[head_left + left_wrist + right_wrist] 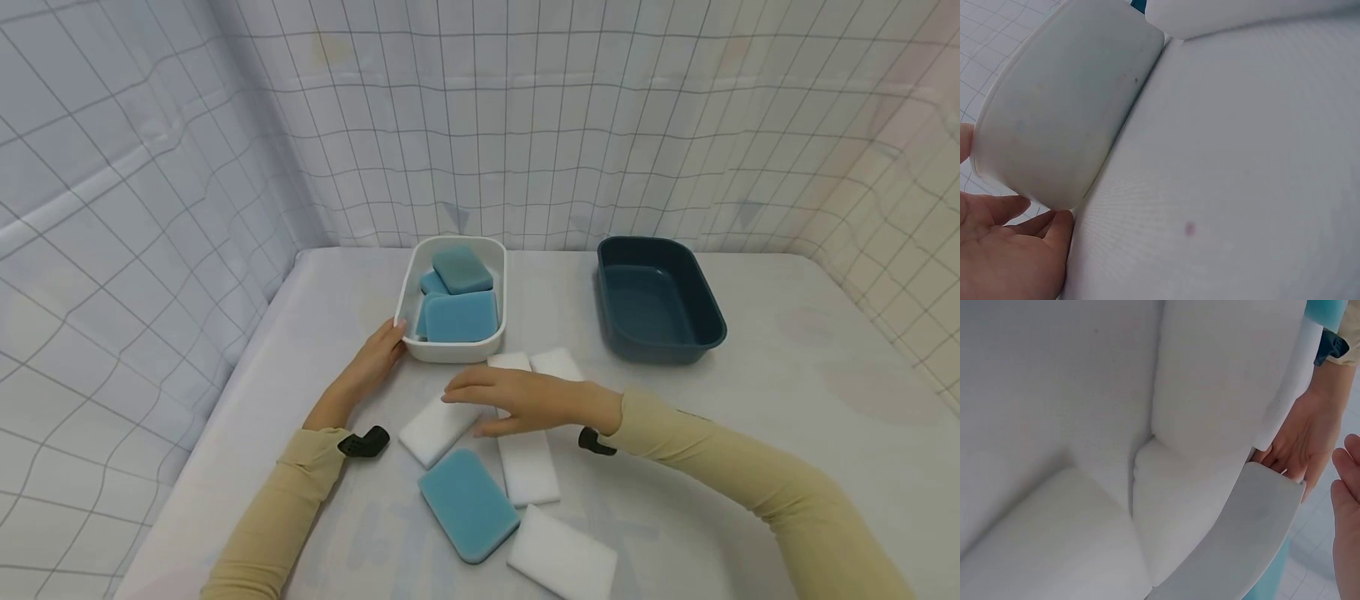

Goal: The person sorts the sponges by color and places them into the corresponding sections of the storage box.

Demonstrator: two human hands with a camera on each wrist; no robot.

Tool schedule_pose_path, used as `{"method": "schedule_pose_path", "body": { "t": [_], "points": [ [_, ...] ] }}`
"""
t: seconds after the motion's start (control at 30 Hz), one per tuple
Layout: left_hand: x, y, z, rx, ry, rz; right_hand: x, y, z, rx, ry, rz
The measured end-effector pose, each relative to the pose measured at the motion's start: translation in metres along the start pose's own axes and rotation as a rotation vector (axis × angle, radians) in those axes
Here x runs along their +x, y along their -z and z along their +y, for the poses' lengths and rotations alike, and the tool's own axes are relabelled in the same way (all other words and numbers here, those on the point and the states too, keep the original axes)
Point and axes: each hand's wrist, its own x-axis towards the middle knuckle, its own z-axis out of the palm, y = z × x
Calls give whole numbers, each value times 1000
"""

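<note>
My left hand (375, 357) holds the near left corner of a white tub (452, 353), with fingers at its rim and low against its wall in the left wrist view. Inside the tub lie several blue sponges (461, 317), one of them greener on top (462, 269). My right hand (528, 398) hovers over the white sponges, fingers extended and holding nothing. Beneath and around it lie a tilted white sponge (438, 431), a long white piece (529, 471) and another white sponge (557, 364). Nearer me are a blue sponge (470, 506) and a white sponge (564, 553).
A dark blue tub (660, 308) with nothing visible in it stands at the back right. White cloth (795, 400) covers the table. Gridded curtains (540, 125) hang behind it and along both sides.
</note>
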Motion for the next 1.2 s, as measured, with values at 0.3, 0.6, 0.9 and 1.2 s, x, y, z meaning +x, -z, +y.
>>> {"method": "schedule_pose_path", "body": {
  "t": [0.3,0.6,0.9,1.2],
  "points": [
    [0,0,0,-1,-13,1,1,-2,-4,29,67,-20],
    [0,1,-1,-18,-15,-10,0,-7,-7,97,79,-90],
    [-1,1,0,-13,-3,-4,-1,-11,-14,157,103,-122],
    [0,0,-1,3,0,6,1,-18,-22,138,155,-131]
  ]
}}
